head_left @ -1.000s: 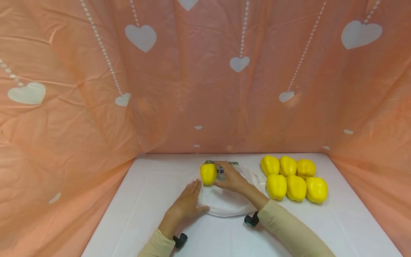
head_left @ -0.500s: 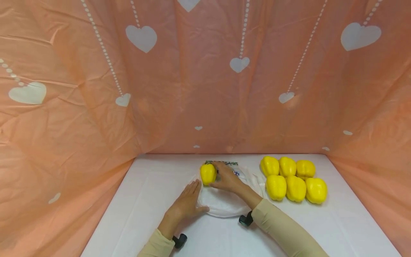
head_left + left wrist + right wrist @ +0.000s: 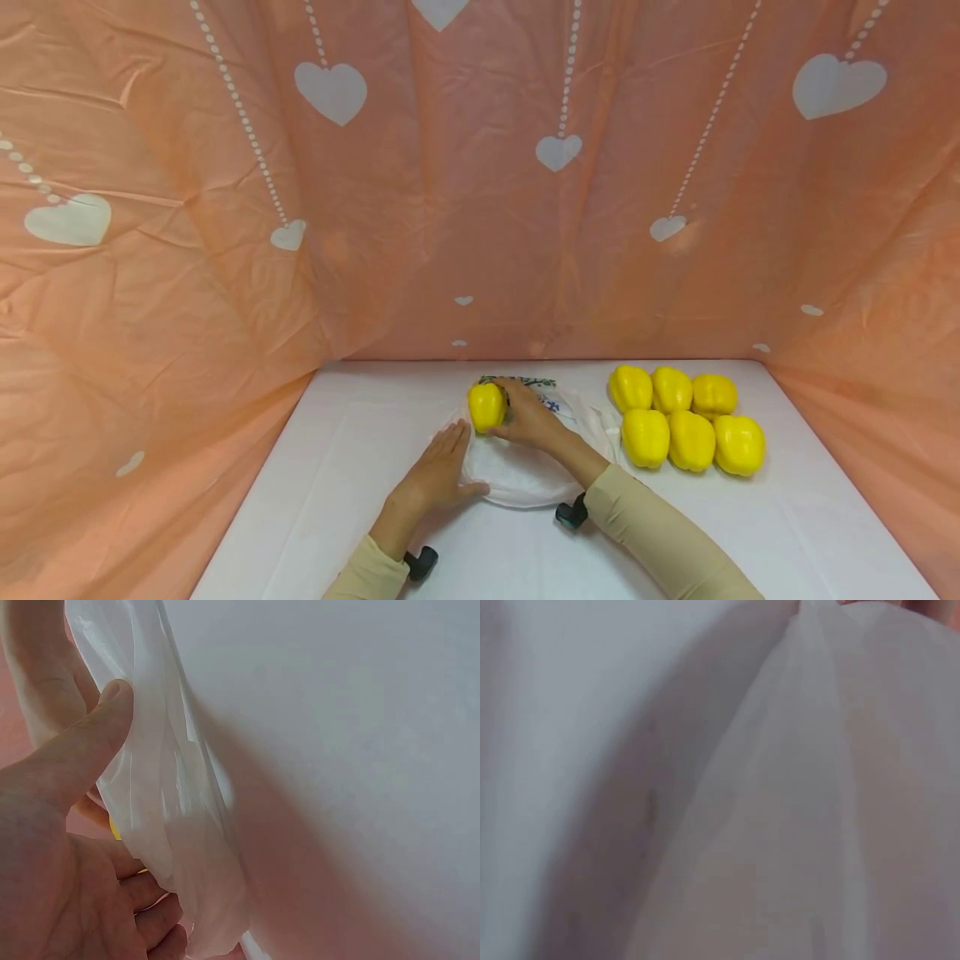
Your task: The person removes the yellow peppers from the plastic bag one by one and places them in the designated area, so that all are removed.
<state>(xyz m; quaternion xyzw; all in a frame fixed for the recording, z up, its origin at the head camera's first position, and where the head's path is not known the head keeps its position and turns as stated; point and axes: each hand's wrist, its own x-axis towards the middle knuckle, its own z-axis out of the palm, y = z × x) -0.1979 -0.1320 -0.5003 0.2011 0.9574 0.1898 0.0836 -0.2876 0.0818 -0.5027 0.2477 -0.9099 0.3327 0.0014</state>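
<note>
A yellow bell pepper sits at the left side of the mouth of a thin white plastic bag with dark printing, in the middle of the table. My right hand reaches over the bag and grips the pepper from its right side, fingers behind and thumb in front. My left hand rests at the bag's left edge with fingers extended. In the left wrist view, the thumb of the left hand lies against the bag's rim. The right wrist view is filled by bag film, the right hand's fingers hidden.
Several yellow bell peppers stand in two rows right of the bag. The white table is bounded at the back and sides by an orange curtain with white hearts.
My right hand has moved a little left and closed in around the pepper, its forearm shifting left too. The pepper, the left hand and the other peppers stay in place.
</note>
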